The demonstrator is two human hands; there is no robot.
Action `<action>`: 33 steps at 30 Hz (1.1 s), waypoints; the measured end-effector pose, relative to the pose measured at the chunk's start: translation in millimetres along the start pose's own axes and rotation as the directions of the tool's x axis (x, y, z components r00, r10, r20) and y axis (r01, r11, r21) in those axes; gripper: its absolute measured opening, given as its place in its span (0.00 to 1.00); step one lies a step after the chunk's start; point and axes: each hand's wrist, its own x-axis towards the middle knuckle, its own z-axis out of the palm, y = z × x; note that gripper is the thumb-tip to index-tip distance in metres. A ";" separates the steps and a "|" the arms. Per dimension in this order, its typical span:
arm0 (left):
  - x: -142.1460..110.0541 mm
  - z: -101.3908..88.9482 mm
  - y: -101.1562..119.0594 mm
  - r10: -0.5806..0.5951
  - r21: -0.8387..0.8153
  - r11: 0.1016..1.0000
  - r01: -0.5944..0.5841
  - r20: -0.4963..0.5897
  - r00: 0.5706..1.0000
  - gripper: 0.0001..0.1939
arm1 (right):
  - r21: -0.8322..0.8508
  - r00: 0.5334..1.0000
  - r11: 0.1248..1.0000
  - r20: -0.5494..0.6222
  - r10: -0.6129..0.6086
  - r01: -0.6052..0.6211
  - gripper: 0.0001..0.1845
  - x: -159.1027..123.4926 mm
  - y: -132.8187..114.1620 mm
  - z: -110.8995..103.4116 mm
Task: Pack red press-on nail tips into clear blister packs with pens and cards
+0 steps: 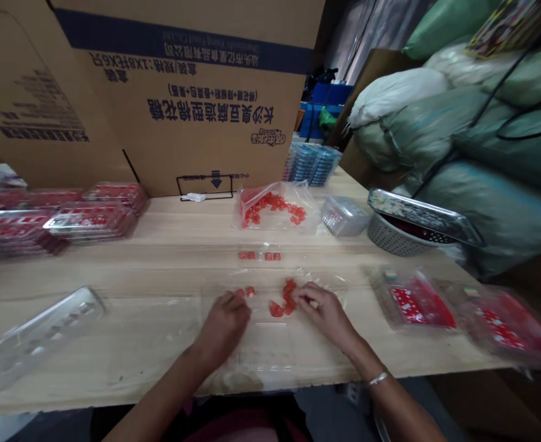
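From the head camera, both hands work near the front edge of the wooden table [114, 270]. The left hand [224, 322] rests knuckles up, fingers curled at 2 small red candies [246, 291]; whether it grips them cannot be told. The right hand [323, 310] pinches at a loose cluster of red candies [285, 301], which lie on a clear plastic sheet [169, 325] between the hands.

The pieces are small and the sheet looks slick, so a sweep of either wrist could scatter them toward the front edge. The empty clear tray [45, 334] near the front left corner could slide if bumped.

Further back lie 1 open bag of candies [273, 209] and a short row of pieces [259, 255]. Filled red trays [68, 218] stack at the left edge, red packets [418, 304] at the right, and a basket [392, 236] beyond. A big cardboard box [183, 92] stands along the back edge; stuffed sacks [482, 135] fill the room to the right.
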 end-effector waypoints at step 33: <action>-47.8 0.5 28.3 -0.502 -0.882 -0.433 0.185 0.406 0.764 0.19 | 0.687 0.899 0.637 0.436 0.023 -0.350 0.11 -8.9 -66.6 71.8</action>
